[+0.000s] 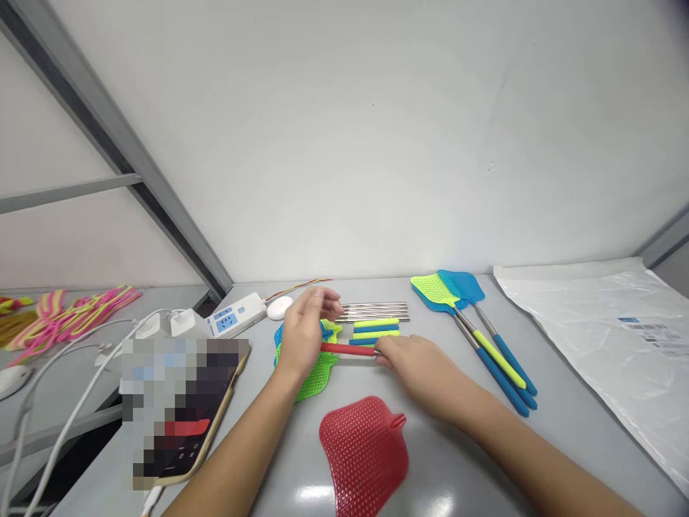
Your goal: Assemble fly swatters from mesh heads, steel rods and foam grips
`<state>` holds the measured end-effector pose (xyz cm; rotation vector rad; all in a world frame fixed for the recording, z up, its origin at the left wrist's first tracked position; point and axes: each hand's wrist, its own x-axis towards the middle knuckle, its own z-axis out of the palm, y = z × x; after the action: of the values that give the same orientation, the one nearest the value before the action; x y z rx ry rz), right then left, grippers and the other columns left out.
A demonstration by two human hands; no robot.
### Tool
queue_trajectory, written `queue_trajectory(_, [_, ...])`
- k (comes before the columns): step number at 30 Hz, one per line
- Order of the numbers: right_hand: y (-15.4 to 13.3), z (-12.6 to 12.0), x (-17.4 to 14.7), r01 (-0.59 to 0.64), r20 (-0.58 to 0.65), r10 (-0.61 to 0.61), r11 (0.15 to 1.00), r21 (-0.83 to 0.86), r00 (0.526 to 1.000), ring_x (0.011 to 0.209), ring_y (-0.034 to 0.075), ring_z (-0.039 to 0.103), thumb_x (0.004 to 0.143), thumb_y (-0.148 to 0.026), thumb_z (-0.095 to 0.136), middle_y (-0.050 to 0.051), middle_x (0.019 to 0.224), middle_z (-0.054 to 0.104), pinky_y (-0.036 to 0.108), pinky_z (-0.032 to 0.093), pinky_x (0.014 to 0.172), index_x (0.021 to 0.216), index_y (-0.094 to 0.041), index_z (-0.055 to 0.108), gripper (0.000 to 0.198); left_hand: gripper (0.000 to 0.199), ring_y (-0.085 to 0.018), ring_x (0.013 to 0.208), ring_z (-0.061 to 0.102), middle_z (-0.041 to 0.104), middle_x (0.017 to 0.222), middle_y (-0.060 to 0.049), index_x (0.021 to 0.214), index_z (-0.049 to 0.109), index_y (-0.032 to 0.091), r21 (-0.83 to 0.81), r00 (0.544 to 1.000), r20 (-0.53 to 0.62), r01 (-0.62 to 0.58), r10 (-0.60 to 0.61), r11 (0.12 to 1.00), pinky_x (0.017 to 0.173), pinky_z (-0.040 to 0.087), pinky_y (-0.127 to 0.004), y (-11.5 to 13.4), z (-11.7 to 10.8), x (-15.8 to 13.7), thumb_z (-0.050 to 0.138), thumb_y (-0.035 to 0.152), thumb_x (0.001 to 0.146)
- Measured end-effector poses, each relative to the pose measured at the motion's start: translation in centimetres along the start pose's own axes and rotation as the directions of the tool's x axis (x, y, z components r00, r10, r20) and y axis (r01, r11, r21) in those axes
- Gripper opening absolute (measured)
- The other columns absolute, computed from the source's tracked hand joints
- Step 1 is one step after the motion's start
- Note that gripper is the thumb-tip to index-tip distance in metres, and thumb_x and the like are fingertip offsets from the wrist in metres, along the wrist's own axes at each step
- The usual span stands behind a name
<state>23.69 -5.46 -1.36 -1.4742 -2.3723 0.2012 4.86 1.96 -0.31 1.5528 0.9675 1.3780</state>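
A red handle point(349, 350) lies crosswise between my hands, with a short bit of metal rod showing at its right end. My right hand point(412, 362) is closed around that rod. My left hand point(306, 327) is raised at the handle's left end, which meets the heel of the palm; its fingers are loosely bent and apart, not wrapped around it. Beneath and beside my left hand are green fly swatter heads point(316, 379) and blue ones. A red fly swatter head point(366, 452), with a bare socket, lies nearest me.
Behind my hands lie several metal rods point(377, 309) and yellow and blue handles point(377, 332). Assembled fly swatters point(476, 337) lie to the right, beside a white plastic bag point(597, 323). At left are a phone point(207, 409), a power strip point(237, 316) and a round white object point(279, 309).
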Motion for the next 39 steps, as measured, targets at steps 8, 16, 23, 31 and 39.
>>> queue_trajectory(8, [0.2,0.6,0.1,0.103,-0.082,-0.112,0.989,-0.105,0.990,0.064,0.015,0.050,0.097,-0.026,0.043,0.000,0.076,0.063,0.028,0.027,0.059,0.079,-0.020,0.052,0.021,0.057,-0.017,0.077,0.056,0.060,0.085,-0.008,0.087,0.061,0.015,-0.419,0.909,0.323,0.386,-0.262,0.822,0.065,0.048,-0.028,0.1,-1.0,1.2,0.031,0.063,0.089])
queue_trajectory(16, [0.2,0.9,-0.1,0.120,-0.077,-0.135,0.977,-0.174,0.988,0.063,0.015,0.051,0.097,-0.024,0.043,0.000,0.073,0.062,0.029,0.023,0.056,0.079,-0.020,0.051,0.020,0.065,-0.013,0.068,0.052,0.057,0.078,-0.006,0.083,0.061,0.015,-0.450,0.916,0.271,0.392,-0.296,0.802,0.055,0.043,-0.022,-1.2,-0.2,0.6,0.028,0.070,0.086])
queue_trajectory(23, [-0.4,0.6,-0.2,0.093,0.044,-0.086,0.971,-0.222,0.995,0.061,0.017,0.059,0.098,-0.030,0.042,0.000,0.076,0.066,0.029,0.017,0.049,0.085,-0.020,0.051,0.019,0.070,-0.012,0.063,0.050,0.056,0.076,-0.006,0.082,0.060,0.014,-0.404,0.916,0.232,0.396,-0.326,0.825,0.047,0.037,-0.019,-1.1,0.3,0.3,0.025,0.075,0.082])
queue_trajectory(31, [-1.4,0.6,-0.1,0.081,0.087,-0.059,0.960,-0.268,0.994,0.063,0.018,0.062,0.097,-0.025,0.044,0.000,0.082,0.069,0.029,0.017,0.046,0.090,-0.020,0.052,0.012,0.075,-0.009,0.053,0.044,0.051,0.069,-0.003,0.080,0.059,0.014,-0.407,0.882,0.267,0.469,-0.389,0.784,0.039,0.030,-0.017,-0.7,0.7,0.2,0.025,0.081,0.077])
queue_trajectory(39, [-1.3,2.1,-0.4,0.102,-0.017,-0.115,0.934,-0.343,0.993,0.055,0.016,0.057,0.095,-0.022,0.044,0.001,0.071,0.064,0.031,0.014,0.044,0.089,-0.020,0.055,0.013,0.075,-0.007,0.048,0.039,0.046,0.065,0.000,0.082,0.059,0.014,-0.438,0.858,0.315,0.510,-0.405,0.740,0.034,0.023,-0.015,-0.4,1.0,0.0,0.025,0.081,0.077])
